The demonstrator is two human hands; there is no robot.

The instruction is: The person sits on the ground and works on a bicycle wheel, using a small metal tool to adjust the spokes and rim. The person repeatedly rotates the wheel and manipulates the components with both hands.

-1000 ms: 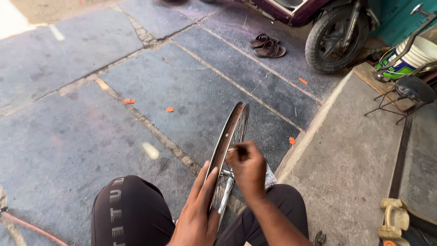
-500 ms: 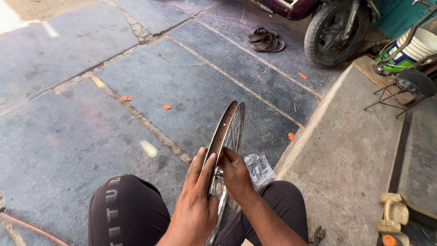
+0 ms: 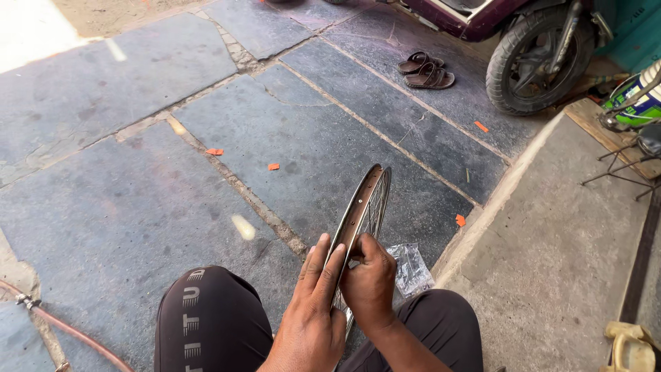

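Between the knees of the seated person, in the head view, a bare bicycle wheel rim point(image 3: 363, 213) stands upright on its edge, its far arc rising over the dark stone paving point(image 3: 103, 207) and its near arc lost behind the two hands. The left hand point(image 3: 311, 313) lies flat against the left side of the rim, fingers stretched out and close together, steadying it. The right hand point(image 3: 368, 286) is curled on the right side, thumb and forefinger bunched at the spokes just inside the rim; they seem to pinch something small there, perhaps a spoke end or its nipple, but it is too small to tell for sure. Just to the right of the rim, near the edge where the paving meets the raised concrete step point(image 3: 551, 262), lies a small clear plastic bag point(image 3: 411, 269) of little parts. Farther off, toward the top right corner of the paving, a pair of sandals point(image 3: 425, 71) sits beside the rear wheel of a parked scooter point(image 3: 533, 58); orange scraps dot the slabs, and a reddish hose point(image 3: 76, 337) runs along the bottom left corner.

As a judgement, the step in hand is fitting or tightening one spoke at the rim. The next move calls for a firm brace from the flat hand, a fine twist from the pinching fingers, and a small turn of the rim to bring up the next hole
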